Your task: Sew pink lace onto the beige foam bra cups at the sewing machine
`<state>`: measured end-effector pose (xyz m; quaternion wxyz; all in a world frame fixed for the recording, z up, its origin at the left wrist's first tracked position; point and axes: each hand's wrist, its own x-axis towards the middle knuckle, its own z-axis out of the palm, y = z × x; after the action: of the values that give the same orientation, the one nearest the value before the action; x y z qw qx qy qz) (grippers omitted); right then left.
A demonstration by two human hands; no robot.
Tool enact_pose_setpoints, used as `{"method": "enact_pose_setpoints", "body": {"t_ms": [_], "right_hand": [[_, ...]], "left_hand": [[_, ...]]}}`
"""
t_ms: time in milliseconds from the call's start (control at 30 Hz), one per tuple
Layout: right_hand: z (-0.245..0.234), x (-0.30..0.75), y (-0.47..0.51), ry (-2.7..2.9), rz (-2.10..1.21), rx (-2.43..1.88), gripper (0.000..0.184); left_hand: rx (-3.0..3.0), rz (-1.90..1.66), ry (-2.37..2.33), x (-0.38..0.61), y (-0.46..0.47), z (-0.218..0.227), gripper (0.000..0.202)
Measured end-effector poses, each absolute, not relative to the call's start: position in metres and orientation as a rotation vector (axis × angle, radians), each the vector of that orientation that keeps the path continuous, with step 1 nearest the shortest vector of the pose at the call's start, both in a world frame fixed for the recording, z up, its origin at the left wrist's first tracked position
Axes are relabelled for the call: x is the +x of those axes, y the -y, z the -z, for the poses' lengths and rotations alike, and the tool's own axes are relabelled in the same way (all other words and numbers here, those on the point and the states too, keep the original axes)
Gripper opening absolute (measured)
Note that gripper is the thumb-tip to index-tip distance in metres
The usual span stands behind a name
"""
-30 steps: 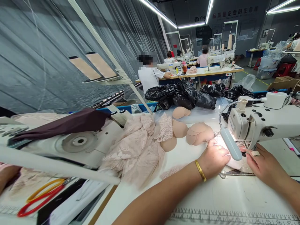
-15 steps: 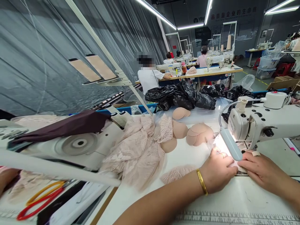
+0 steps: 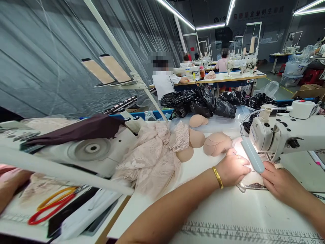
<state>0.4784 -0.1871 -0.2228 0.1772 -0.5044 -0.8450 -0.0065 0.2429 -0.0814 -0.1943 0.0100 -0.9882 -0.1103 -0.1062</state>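
My left hand, with a gold bangle at the wrist, is closed on a pale pink fabric piece at the sewing machine. Its fingers are curled and pressed down left of the grey lamp. On the other side of the lamp, my right hand has its fingers together at the fabric's edge, close to the machine's foot. The lamp and fingers hide the needle and part of the fabric. Beige round pads lie left of the machine, beside a heap of pale lace.
A ruler strip runs along the table's front. On the left are red-and-orange-handled scissors, another machine under dark cloth and a thread stand. Black plastic bags lie behind. A person in white sits beyond.
The view has swung slightly left. A lace piece beside my left forearm no longer shows there. My left hand has shifted slightly away from my right, and more fabric shows beneath the lamp.
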Motion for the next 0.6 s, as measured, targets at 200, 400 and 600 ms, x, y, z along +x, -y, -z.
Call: {"method": "enact_pose_setpoints", "body": {"t_ms": [200, 400, 600], "right_hand": [[0.224, 0.476, 0.184, 2.346, 0.064, -1.443, 0.029], [0.229, 0.482, 0.185, 2.326, 0.108, -1.399, 0.03], [0.255, 0.502, 0.185, 2.298, 0.165, -1.279, 0.028]], "left_hand": [[-3.118, 0.277, 0.413, 0.25, 0.062, 0.192, 0.026], [-3.053, 0.309, 0.615, 0.221, 0.077, 0.164, 0.016], [-2.779, 0.765, 1.333, 0.11, 0.124, 0.144, 0.02]]}}
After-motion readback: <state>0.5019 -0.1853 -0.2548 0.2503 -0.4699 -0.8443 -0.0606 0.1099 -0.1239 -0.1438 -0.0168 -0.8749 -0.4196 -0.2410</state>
